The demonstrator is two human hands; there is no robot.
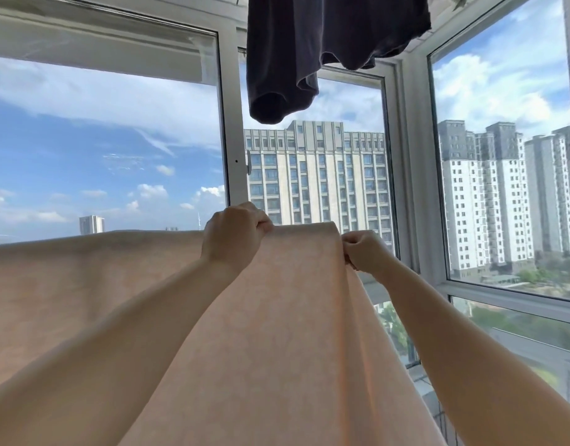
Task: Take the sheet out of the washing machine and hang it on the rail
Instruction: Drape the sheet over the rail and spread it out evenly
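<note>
peach sheet [277,317], draped over hidden rail, top fold pinched by left hand [233,235] and right hand [362,251]; spreading step, next likely smoothing rightward.

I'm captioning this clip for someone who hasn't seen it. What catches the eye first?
Two hands, the left hand and the right hand, grip the top edge of a pale peach sheet at centre. A dark garment hangs overhead, with tower blocks beyond the windows.

the sheet [277,317] is pale peach with a faint mottled pattern; the hanging garment [325,37] is dark navy; the window frames [232,123] are white.
</note>
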